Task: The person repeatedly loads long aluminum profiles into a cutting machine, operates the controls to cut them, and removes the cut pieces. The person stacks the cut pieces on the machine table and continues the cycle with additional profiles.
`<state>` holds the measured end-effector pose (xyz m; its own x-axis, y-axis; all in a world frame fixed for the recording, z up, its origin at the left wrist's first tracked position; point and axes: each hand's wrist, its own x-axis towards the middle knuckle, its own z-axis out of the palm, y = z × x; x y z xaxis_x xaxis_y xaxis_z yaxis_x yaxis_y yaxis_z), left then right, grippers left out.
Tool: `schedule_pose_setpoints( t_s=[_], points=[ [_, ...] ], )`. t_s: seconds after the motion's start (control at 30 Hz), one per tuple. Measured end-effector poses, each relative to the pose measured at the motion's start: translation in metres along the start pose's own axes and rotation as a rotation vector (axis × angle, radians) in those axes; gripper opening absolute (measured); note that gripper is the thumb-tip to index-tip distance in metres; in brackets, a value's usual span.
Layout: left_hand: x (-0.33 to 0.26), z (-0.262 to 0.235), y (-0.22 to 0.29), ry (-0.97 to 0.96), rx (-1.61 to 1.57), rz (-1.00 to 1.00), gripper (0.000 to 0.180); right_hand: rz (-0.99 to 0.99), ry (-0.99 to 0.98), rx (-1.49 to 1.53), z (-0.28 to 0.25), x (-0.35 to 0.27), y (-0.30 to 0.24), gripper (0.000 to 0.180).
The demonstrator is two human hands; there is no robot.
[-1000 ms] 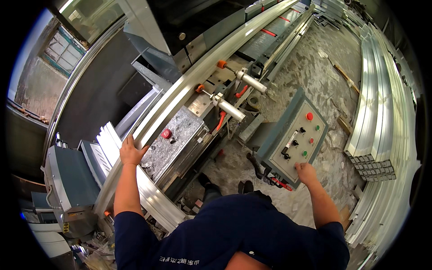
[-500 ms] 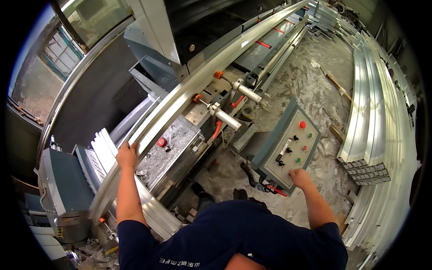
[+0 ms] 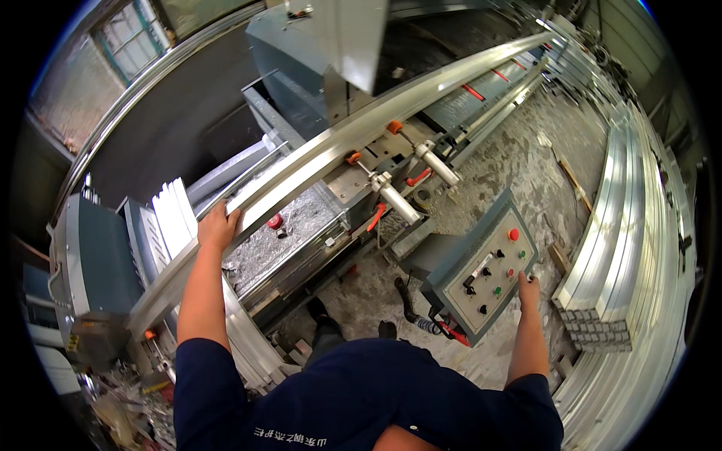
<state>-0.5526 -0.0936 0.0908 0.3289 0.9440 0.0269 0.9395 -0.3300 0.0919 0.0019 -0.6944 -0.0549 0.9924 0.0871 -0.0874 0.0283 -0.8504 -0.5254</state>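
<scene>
Left hand [image 3: 218,225] is gripping the long aluminium profile [image 3: 391,113], fingers curled over its near edge, holding it flat on the saw machine's table [image 3: 293,225] under the grey saw head [image 3: 331,60]. Right hand [image 3: 529,284] is resting released at the edge of the grey control box [image 3: 485,270], fingers lying by the buttons, grasping nothing. Profile looks positioned and clamped by the cylinders [image 3: 395,197]; the cut itself seems not yet made. Stacked profiles [image 3: 609,278] are lying at the right.

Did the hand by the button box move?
Yes. The right hand slid from the control box's lower corner up along its right edge, toward the red button.
</scene>
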Motion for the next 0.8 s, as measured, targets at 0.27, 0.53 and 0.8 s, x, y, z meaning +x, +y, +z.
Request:
schedule_pose_setpoints(
  t_s=[0.27,0.53,0.8],
  points=[
    [-0.001,-0.003,-0.002,-0.034,-0.049,-0.109,0.049,0.53,-0.475,0.784,0.051,0.075,0.023,0.068],
    [0.009,0.005,-0.008,-0.098,-0.049,-0.005,0.052,0.637,-0.689,0.474,0.005,0.115,0.042,0.098],
    [0.004,0.007,-0.015,-0.076,0.006,0.001,0.05,0.687,-0.666,0.547,0.013,0.094,0.006,0.092]
  ],
)
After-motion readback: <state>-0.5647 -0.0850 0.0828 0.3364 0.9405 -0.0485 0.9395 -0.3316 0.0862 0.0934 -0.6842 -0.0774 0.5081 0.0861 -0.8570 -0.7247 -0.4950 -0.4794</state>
